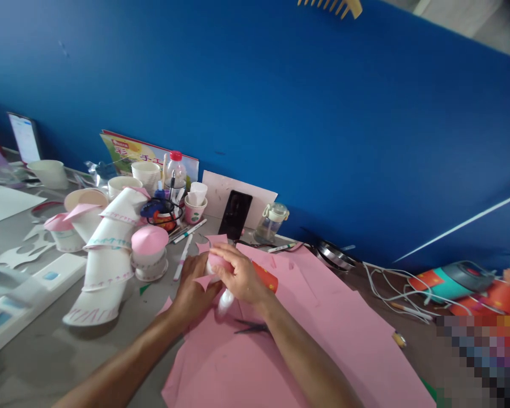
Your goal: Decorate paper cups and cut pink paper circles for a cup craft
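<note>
My left hand [193, 289] is closed around the lower left side of a small white object with a pink paper top [217, 263], perhaps a paper cup; my fingers hide much of it. From the right, my right hand [240, 273] curls over its top, fingers gripping the pink paper. Jagged pink paper scraps [217, 242] lie just beyond my fingers. Below my hands is a white glue-like bottle [225, 302], blurred. Black scissors [250, 327] rest on large pink paper sheets [323, 323], partly under my right forearm. An orange cup-like object [266, 277] sits behind my right wrist.
Stacked white paper cups [108, 266] and a pink-capped cup tower [150, 252] stand left. Behind are a dark phone [237, 214], a lidded glass jar [271, 222] and a red-capped bottle [176, 170]. White cables [391, 292] and a teal-orange object [450, 281] lie right, before a blue partition [323, 113].
</note>
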The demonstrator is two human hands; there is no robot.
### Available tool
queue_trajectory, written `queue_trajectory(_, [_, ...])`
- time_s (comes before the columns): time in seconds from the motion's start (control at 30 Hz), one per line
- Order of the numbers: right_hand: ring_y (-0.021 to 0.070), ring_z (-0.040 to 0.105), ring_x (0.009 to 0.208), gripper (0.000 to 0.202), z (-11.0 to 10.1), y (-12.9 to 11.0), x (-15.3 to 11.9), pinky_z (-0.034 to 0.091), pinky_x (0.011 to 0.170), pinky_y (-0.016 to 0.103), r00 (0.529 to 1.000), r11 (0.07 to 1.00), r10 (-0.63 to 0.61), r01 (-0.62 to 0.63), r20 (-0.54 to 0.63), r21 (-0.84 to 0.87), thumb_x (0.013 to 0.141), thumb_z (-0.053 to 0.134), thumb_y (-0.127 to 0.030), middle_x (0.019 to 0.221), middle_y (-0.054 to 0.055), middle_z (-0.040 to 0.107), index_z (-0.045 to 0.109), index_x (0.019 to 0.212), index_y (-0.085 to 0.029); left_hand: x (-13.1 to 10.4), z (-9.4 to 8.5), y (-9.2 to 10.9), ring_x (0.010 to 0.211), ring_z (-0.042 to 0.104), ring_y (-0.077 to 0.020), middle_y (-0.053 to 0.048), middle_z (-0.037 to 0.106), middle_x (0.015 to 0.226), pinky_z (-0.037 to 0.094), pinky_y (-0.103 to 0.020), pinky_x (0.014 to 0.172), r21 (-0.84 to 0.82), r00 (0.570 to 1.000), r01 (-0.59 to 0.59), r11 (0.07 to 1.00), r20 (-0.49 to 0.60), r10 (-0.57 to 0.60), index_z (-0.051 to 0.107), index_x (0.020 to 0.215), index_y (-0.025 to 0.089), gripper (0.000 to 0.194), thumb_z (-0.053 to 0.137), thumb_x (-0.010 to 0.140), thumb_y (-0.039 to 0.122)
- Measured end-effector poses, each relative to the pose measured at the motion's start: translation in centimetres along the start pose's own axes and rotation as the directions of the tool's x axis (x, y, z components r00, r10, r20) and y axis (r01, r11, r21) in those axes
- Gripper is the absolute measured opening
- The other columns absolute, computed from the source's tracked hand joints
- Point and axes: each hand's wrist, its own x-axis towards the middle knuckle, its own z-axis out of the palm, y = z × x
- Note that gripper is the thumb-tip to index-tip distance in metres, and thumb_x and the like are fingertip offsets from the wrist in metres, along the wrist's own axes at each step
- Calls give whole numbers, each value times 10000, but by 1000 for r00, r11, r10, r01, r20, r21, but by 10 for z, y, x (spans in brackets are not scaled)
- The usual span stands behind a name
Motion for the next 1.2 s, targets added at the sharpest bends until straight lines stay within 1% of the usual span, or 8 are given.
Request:
queue_trajectory(0.2, [237, 527, 1280, 364, -3, -2, 0, 392, 1101, 402, 999, 995, 50, -51, 13, 90, 873, 608, -276, 1337, 103, 604, 663, 1226, -205, 0, -1, 0, 1126, 537, -319, -110, 624, 1184, 387, -529, 1015, -5, 1000, 9, 1000, 6, -9, 539, 1164, 204, 418, 596, 751, 189])
queue_trajectory(0.4, [265, 444, 1365, 510, -20, -6, 1, 307, 1152, 461, 987, 934, 148, -159, 56, 320, 917, 511, -562, 1412, 64, 557, 596, 1316, -255, 0, -3, -1, 1097, 527, -314, -100, 613, 1179, 427, -510, 966, -14, 999, 36, 999, -7, -36, 526, 1221, 235, 474, 634, 759, 239])
queue_trajectory(0.53, [266, 439, 1368, 514, -24, -4, 2, 264, 1172, 480, 985, 905, 174, -164, 12, 392, 899, 509, -610, 1393, 40, 577, 618, 1288, -292, 0, -3, -2, 1099, 523, -314, -119, 605, 1178, 443, -503, 948, -23, 997, 77, 997, -12, -77, 525, 1225, 218, 466, 637, 774, 252])
queue_trajectory(0.67, [269, 499, 1317, 491, -20, -1, 3, 329, 1140, 461, 986, 928, 164, -168, 41, 333, 868, 590, -560, 1357, 78, 605, 658, 1241, -247, 0, -4, -1, 1094, 530, -309, -108, 618, 1157, 438, -496, 952, -33, 996, 88, 996, -6, -88, 537, 1196, 228, 438, 644, 774, 280])
queue_trajectory(0.83, [250, 519, 1297, 406, -17, -1, 4, 355, 1126, 431, 995, 972, 87, -97, 56, 216, 889, 601, -402, 1363, 89, 598, 648, 1248, -218, 1, -6, 2, 1083, 537, -305, -99, 629, 1141, 445, -490, 943, -58, 994, 106, 993, 3, -106, 557, 1148, 230, 394, 643, 771, 300])
queue_trajectory(0.97, [248, 529, 1288, 388, -15, -1, 4, 369, 1119, 422, 993, 982, 107, -113, 52, 152, 867, 619, -321, 1344, 96, 611, 655, 1235, -204, 2, -7, 5, 1075, 540, -304, -102, 627, 1138, 455, -484, 933, -60, 994, 113, 992, -4, -113, 572, 1121, 225, 367, 640, 767, 292])
queue_trajectory(1.07, [246, 521, 1298, 417, -15, 1, 3, 363, 1126, 423, 990, 979, 129, -136, 55, 149, 870, 623, -343, 1360, 87, 600, 630, 1268, -221, 2, -7, 4, 1060, 553, -301, -90, 640, 1117, 458, -488, 927, -55, 995, 93, 994, -15, -94, 578, 1123, 234, 367, 639, 765, 283])
queue_trajectory(1.2, [263, 435, 1370, 655, -19, 7, 2, 332, 1143, 443, 987, 964, 163, -162, 13, 211, 846, 651, -457, 1468, 124, 483, 463, 1422, -209, 0, -6, 0, 1081, 559, -315, -111, 637, 1149, 475, -505, 906, -58, 996, 90, 994, -22, -91, 555, 1200, 231, 418, 623, 795, 310])
